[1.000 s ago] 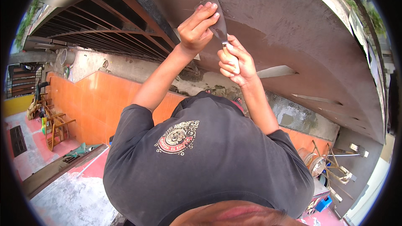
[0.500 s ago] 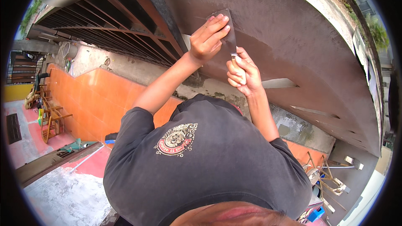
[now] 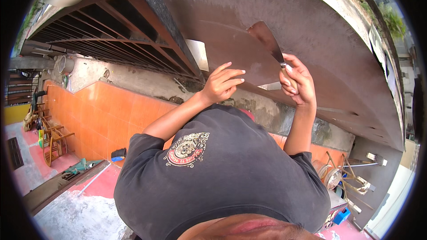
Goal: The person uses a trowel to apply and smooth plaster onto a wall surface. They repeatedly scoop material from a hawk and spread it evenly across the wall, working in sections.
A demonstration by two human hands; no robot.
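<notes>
My right hand (image 3: pixel 300 79) is wrapped round the light wooden handle of a putty knife (image 3: pixel 265 39). Its broad, brownish blade points up and left, over the grey-brown wall (image 3: pixel 222 2). Whether the blade touches the wall I cannot tell. Lower and to the left, my left hand (image 3: pixel 221 83) hangs with its fingers apart and holds nothing. It is nearest to a pale rectangular opening (image 3: pixel 198 55) beside the wall. A damp-looking, smoother brown area spreads across the wall around the blade, below a rougher grey surface.
A dark brown slatted metal gate (image 3: pixel 129 29) stands at the upper left. Orange tiles (image 3: pixel 95 115) stretch across the left. Wooden chairs (image 3: pixel 55 135) are at the far left, and a round bucket (image 3: pixel 66 64) sits above them. Paint brushes (image 3: pixel 376 158) and a transparent tub (image 3: pixel 332 178) lie at the lower right.
My left hand has come off the blade and moved down. My right hand has swung right with the putty knife, whose blade now tilts further left.
</notes>
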